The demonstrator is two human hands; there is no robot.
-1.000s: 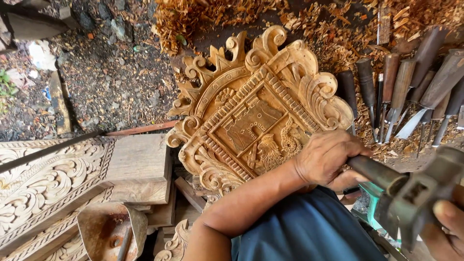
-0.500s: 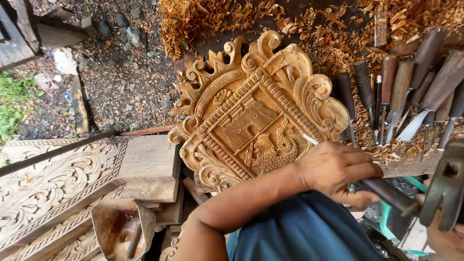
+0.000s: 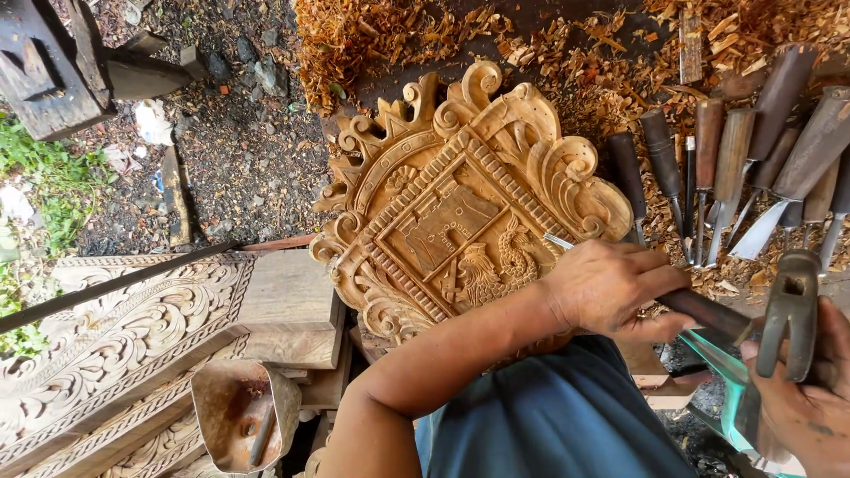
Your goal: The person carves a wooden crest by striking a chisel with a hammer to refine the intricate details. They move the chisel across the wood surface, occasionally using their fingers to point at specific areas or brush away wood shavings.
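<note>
Bright, even daylight; soft shadows, sharp focus, slight wide-angle edge distortion.

This is an open-air woodcarving workshop. Around the carved crest panel [image 3: 460, 212] lie heaps of wood shavings [image 3: 372, 35] above it, a row of wooden-handled chisels [image 3: 735, 150] to its right, and scroll-carved boards [image 3: 115, 327] lower left, on gravel ground.

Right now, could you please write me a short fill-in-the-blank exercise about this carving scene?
1. The left hand grips a ____ against the carved wooden panel.
2. The right hand holds a metal ____.
3. Spare chisels lie on a bed of wood ____.

Missing words: chisel; hammer; shavings
</note>
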